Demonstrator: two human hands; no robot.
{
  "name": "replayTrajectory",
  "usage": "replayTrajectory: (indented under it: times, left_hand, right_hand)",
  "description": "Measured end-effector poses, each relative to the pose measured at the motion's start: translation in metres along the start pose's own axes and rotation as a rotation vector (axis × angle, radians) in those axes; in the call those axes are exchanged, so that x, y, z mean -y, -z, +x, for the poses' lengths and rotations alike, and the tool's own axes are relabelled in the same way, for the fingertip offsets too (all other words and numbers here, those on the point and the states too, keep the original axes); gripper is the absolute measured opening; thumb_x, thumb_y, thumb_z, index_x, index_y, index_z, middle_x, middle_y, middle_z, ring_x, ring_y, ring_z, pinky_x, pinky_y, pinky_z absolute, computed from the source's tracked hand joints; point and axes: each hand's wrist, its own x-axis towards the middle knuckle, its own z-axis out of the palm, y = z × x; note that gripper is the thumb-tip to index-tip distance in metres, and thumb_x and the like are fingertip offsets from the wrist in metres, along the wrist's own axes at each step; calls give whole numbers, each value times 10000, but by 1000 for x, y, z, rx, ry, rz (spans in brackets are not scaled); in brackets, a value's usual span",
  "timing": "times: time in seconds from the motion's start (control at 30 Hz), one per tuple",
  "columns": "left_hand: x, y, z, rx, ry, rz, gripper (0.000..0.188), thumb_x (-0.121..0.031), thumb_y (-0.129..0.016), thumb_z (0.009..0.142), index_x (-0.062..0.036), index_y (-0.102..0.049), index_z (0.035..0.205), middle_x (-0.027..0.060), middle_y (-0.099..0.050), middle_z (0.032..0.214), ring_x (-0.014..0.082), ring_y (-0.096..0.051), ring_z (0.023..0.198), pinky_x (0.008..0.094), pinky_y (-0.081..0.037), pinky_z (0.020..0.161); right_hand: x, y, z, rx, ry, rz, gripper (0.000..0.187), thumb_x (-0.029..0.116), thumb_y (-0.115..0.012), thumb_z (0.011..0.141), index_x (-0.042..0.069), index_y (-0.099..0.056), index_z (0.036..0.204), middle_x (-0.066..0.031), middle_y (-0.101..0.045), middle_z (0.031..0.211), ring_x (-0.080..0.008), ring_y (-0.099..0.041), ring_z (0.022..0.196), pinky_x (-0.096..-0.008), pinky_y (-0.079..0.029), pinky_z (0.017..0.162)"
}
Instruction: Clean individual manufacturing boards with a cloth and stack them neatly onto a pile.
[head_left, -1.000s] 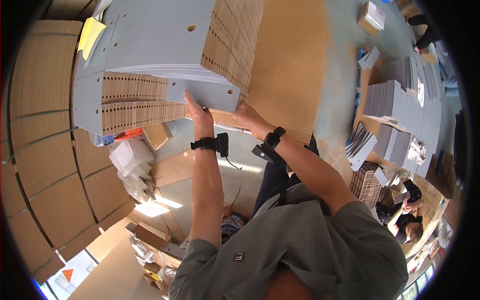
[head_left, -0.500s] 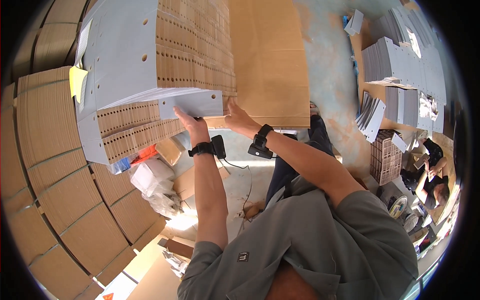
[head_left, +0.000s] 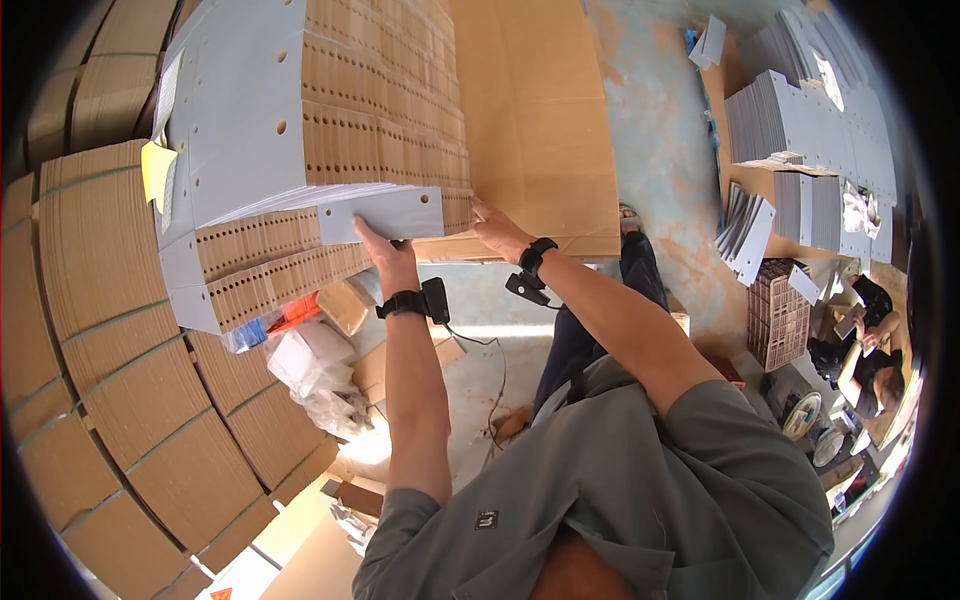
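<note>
My left hand grips the lower edge of a flat grey board with a hole near each upper corner. Its thumb lies over the face; the other fingers are mostly hidden behind. The board stands against a big stack of grey-faced boards, whose brown edges show rows of round holes. Just right of the board, my right hand has its fingertips by the end of the brown edges, fingers partly spread and no object visible in them. Each wrist wears a black strap with a small box.
A brown cardboard sheet lies right of the stack. Strapped cardboard bundles fill the left. Plastic bags lie below the stack. At right are more grey boards, a brown crate and another person.
My right hand has shifted right, away from the board's end, and its fingers have spread a little. My left hand still holds the board in nearly the same place.
</note>
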Motion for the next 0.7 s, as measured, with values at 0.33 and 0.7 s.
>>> replayTrajectory:
  times: [0.33, 0.7]
  left_hand:
    - [-2, -11, 1, 43, 40, 30, 698, -645, -538, 935, -195, -446, 1461, 115, -453, 1463, 351, -429, 1332, 629, -381, 1072]
    - [-2, -9, -4, -2, 46, 61, 701, -634, -529, 956, -132, -444, 1438, 87, -507, 1404, 293, -486, 1298, 504, -426, 1093]
  right_hand:
    - [-15, 25, 34, 34, -115, 236, 496, -49, -379, 969, 38, -473, 1448, -64, -483, 1493, -151, -453, 1345, -273, -337, 1092]
    - [4, 35, 9, 36, -164, 472, 417, -58, -432, 951, -10, -520, 1356, -75, -570, 1326, -138, -529, 1198, -259, -413, 1012]
